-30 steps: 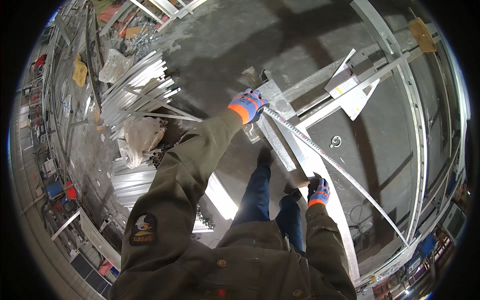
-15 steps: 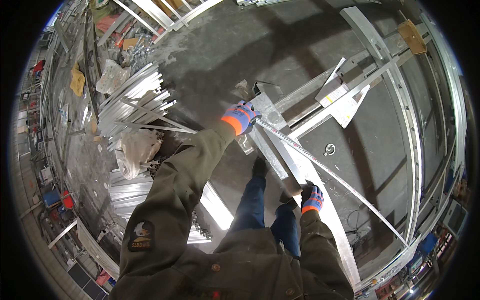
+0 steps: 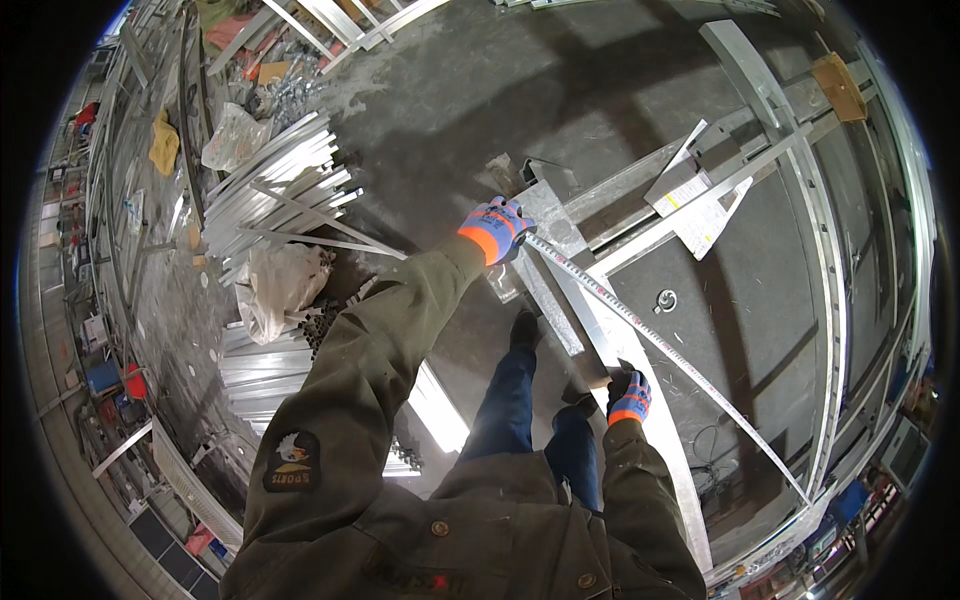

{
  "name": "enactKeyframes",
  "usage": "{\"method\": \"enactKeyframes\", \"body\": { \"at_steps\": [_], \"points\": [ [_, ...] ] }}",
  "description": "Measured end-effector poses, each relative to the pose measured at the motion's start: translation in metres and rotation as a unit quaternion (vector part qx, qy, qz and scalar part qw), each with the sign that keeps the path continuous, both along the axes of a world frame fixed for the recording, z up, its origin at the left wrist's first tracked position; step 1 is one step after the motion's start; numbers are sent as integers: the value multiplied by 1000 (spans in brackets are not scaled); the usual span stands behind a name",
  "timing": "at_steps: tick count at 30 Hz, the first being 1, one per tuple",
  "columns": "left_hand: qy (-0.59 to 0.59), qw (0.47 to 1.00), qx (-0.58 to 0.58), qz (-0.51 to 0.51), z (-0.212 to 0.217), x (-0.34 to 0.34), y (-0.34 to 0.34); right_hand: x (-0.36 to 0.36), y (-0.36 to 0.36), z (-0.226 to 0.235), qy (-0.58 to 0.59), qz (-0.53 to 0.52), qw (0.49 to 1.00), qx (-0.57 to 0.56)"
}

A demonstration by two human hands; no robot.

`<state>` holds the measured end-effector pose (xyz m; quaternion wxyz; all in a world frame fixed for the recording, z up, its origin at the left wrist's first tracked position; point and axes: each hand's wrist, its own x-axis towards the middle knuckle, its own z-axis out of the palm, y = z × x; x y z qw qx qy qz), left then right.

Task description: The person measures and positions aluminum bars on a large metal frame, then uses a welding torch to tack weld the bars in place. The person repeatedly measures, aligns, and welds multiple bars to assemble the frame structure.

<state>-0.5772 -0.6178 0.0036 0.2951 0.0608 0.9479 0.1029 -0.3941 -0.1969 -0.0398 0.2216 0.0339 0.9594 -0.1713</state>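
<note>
My left hand (image 3: 497, 230), in a blue and orange glove with dark fingers, is closed on a tape measure (image 3: 640, 326). Its marked blade runs out from the hand to the lower right, ending by the curved metal rail. The part inside the glove is hidden. Below the blade lies a long silvery metal beam (image 3: 672, 450), running from under my left hand down past my right side. At the beam's edge my right hand (image 3: 629, 396), gloved alike, has its fingers curled; what they grip does not show. A narrower metal strip (image 3: 553, 307) lies beside the beam.
Bundles of shiny metal profiles (image 3: 270, 190) lie at left, with a clear plastic bag (image 3: 272, 290) among them. Metal bars cross at right, with a labelled sheet (image 3: 695, 215) on them. A tall curved rail (image 3: 828, 290) and a small ring-shaped thing (image 3: 665, 300) are farther right.
The whole view has shifted slightly, so both hands and the beam appear a little farther right. My left hand stays on the tape measure, and my right hand stays at the beam's edge.
</note>
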Motion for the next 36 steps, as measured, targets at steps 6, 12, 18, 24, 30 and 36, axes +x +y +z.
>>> {"method": "enactKeyframes", "body": {
  "at_steps": [6, 12, 18, 24, 30, 36],
  "points": [
    [21, 1000, -9, -5, 4, 0, 0, 2, 1, -3, 5, 4, 999, 39],
    [53, 998, 35, -4, -16, 11, -9, -2, -1, -15, -73, -169, 980, -77],
    [94, 994, 50, -21, -44, 13, -29, -6, -6, -27, -122, 7, 990, 75],
    [118, 989, 9, -88, -46, 18, 3, 26, 3, 8, 47, -90, 995, 18],
    [-7, 975, 176, -137, -47, 105, 191, 94, 83, 37, 104, -269, 953, -90],
    [-107, 929, 309, -174, -32, 224, 411, 187, 177, 43, 124, -620, 662, -402]
  ]
}}
